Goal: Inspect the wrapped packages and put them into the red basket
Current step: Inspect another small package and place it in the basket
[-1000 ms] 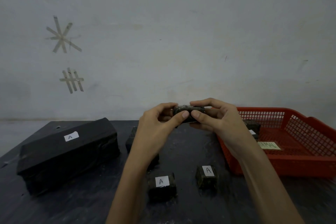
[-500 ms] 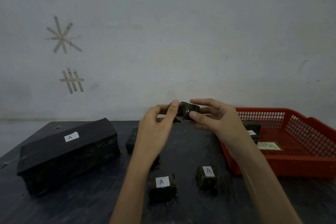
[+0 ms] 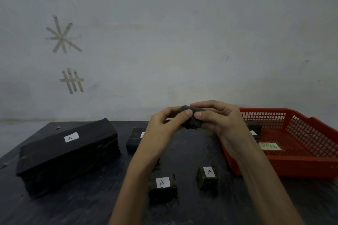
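Far left of the grip, a large black-wrapped package (image 3: pixel 67 153) is lying on the dark table (image 3: pixel 82 204). The left hand (image 3: pixel 162 126) and right hand (image 3: pixel 219 120) are pinching a small wrapped package (image 3: pixel 193 120) between them, lifted above the table; the red basket (image 3: pixel 301 162) is sitting just right of it.

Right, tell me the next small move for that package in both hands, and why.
Probably carry the small package rightward and set it in the red basket. Both the left hand and right hand hold it up over the table, beside the basket's left rim, where another wrapped package already lies.
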Demonstrator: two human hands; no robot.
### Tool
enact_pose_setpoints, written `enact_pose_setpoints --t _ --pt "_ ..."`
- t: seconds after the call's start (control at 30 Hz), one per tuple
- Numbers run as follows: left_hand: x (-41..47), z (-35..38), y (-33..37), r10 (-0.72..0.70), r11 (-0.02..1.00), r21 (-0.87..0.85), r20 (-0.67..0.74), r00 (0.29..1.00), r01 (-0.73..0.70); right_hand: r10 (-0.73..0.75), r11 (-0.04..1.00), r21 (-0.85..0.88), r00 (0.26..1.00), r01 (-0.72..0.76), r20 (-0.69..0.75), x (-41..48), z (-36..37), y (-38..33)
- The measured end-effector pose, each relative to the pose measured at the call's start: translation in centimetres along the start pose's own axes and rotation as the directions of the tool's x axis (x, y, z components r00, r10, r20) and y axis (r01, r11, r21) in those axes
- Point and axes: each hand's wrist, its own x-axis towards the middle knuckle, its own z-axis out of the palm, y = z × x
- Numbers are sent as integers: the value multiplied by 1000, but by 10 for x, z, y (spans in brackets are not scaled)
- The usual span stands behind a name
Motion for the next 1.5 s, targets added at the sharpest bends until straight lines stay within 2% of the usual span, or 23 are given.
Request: enact_pose_setpoints --t 0.13,0.27,0.43,0.6,0.73,0.83,0.97,1.07,1.13,1.17,1.27,1.37,1.43,1.5 --pt "1 3 -1 67 997 30 -50 996 -66 -94 995 -17 994 93 -59 -1 6 1" --pt "0 4 -1 94 995 45 -82 992 -91 -52 998 18 999 52 -13 0 6 2" --pt "-1 11 0 99 993 70 -116 988 -91 -72 996 54 994 77 -86 1 9 8" --pt "-4 12 2 130 979 177 -154 980 -102 51 985 165 998 -58 43 1 6 6" --pt "-6 13 2 169 968 223 -260 951 -111 99 995 13 995 -99 15 0 5 5" --pt "-7 11 3 273 921 356 -301 914 -158 121 991 -65 993 -120 0 -2 8 0" --pt "-8 17 1 353 875 433 -261 898 -218 135 976 -177 991 -131 13 -4 13 2" --pt "-8 19 -2 435 816 493 -175 883 -303 119 989 -88 993 -120 -14 -2 12 5" --pt "-9 17 2 438 834 414 -97 894 -364 116 993 13 993 -115 -20 -1 7 3" --pt "-10 16 6 417 871 320 -84 905 -372 114 992 58 993 -114 -9 -1 4 1" --pt "-10 14 10 238 970 -16 -169 956 -244 98 978 177 992 -111 80 0 -4 -2" --pt "-9 12 13 85 993 -72 -143 986 -96 106 972 195 985 -131 136 0 -6 -3" --pt "-11 12 16 55 994 -93 -73 996 -61 131 974 164 980 -155 149 -1 -6 -4" --pt "-12 14 18 46 993 -109 -66 997 -53 160 977 116 976 -178 151 -1 -6 -4"
